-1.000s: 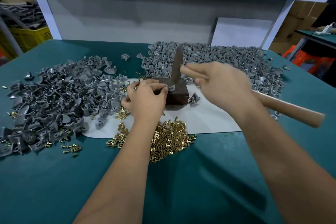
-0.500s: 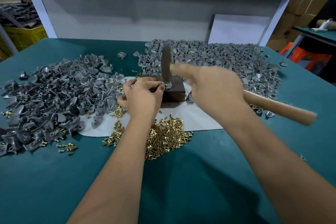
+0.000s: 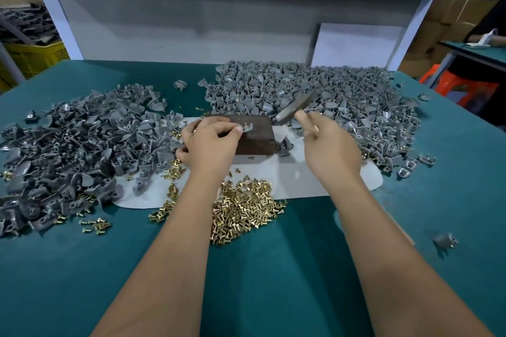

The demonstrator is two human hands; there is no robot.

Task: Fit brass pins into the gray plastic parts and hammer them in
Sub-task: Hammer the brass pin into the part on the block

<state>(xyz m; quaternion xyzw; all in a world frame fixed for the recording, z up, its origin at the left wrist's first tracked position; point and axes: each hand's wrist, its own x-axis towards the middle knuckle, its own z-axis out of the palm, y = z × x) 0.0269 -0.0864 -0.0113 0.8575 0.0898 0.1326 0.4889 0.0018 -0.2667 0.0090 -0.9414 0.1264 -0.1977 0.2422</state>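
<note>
Two heaps: gray plastic parts lie in a left heap [image 3: 74,150] near the bench's [image 3: 273,282] left edge and a far heap [image 3: 315,90] toward its back edge, probably to keep unworked and finished parts separate, though I cannot tell which is which.
Left hand [image 3: 210,145]: fingers curl and pinch one gray part [image 3: 245,128] on top of the dark block [image 3: 256,135], seemingly to steady it for a blow; a small brass pin shows in it.
Brass pins [image 3: 241,210]: a loose pile on the bench's near-middle, just beside the left forearm, handy for picking.
White sheet [image 3: 301,180]: lies under the block, partly under both heaps.
Right hand [image 3: 332,148]: wrapped round the hammer, whose blurred head [image 3: 295,109] hangs tilted just right of the block, clear of the held part; the handle is mostly hidden.
Stray part [image 3: 445,240]: alone near the bench's right edge.
Step, as I judge it: between blows on this pin.
</note>
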